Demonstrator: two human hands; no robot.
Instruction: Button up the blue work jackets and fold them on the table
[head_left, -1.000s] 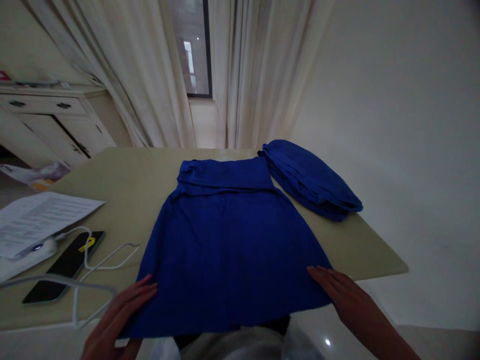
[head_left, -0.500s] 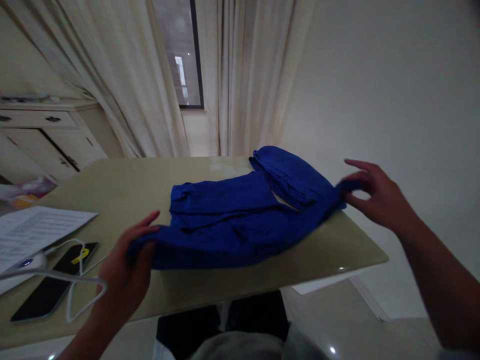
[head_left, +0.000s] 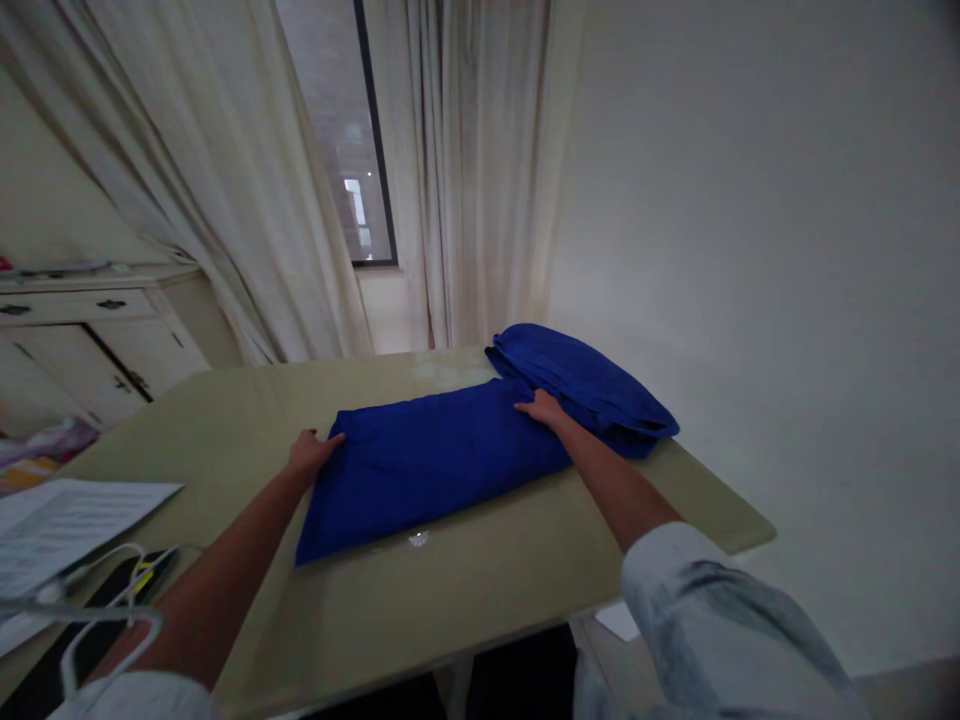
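A blue garment (head_left: pixel 435 455) lies on the table, folded over into a long smooth panel; its exact kind does not show. At its far left corner, my left hand (head_left: pixel 311 453) grips the edge with the thumb on top. Towards the panel's far right end, my right hand (head_left: pixel 543 408) is closed on the fabric, its fingers partly hidden. Just beyond that hand, another bunched, folded blue section (head_left: pixel 581 375) lies over the table's right side, touching the panel.
The pale table (head_left: pixel 360 620) has its right corner near the wall. On the left are printed sheets (head_left: pixel 82 515), a dark phone (head_left: pixel 105 600) and a looping white cable (head_left: pixel 154 630) close to my left forearm. Curtains (head_left: pixel 480 200) and a white cabinet (head_left: pixel 97 340) stand behind.
Both hands have moved away from me, carrying the near edge of the garment over to its far side. The layered folds now lie covered by one smooth panel. The view has tilted up slightly.
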